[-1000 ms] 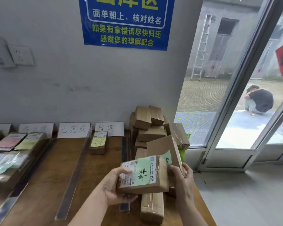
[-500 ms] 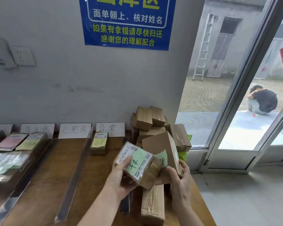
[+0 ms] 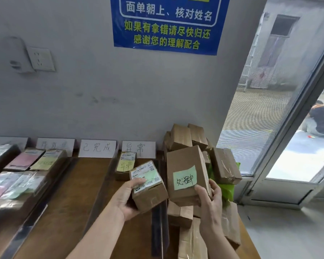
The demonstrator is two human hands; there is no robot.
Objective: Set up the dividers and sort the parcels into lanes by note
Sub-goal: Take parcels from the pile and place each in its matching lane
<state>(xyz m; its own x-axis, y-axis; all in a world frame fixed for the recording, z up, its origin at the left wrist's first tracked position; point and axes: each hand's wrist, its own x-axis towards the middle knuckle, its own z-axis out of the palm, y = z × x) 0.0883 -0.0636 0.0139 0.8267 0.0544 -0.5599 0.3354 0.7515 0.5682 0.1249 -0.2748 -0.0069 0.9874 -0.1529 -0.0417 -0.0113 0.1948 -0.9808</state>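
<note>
My left hand [image 3: 127, 198] grips a small cardboard parcel [image 3: 150, 191] with a shipping label and a green note, thumb on its top. My right hand [image 3: 209, 197] holds a taller parcel [image 3: 185, 165] upright, its green handwritten note [image 3: 184, 177] facing me. Both are above the wooden table [image 3: 73, 202], beside a pile of brown parcels [image 3: 193, 141] at the right end. One parcel with a yellow note [image 3: 124, 165] lies in the rightmost lane under a white label card [image 3: 138, 148]. Clear divider strips [image 3: 99, 187] mark the lanes.
More white label cards [image 3: 97, 148] lean against the wall. Parcels with pink, yellow and green notes [image 3: 26, 161] fill the left lanes. A dark strip [image 3: 158, 228] lies near the pile. A glass door [image 3: 288, 128] stands at the right, a person crouching outside.
My left hand carried the small parcel left and lowered it off the other one. My right hand turned the taller parcel upright, so its green note now faces me.
</note>
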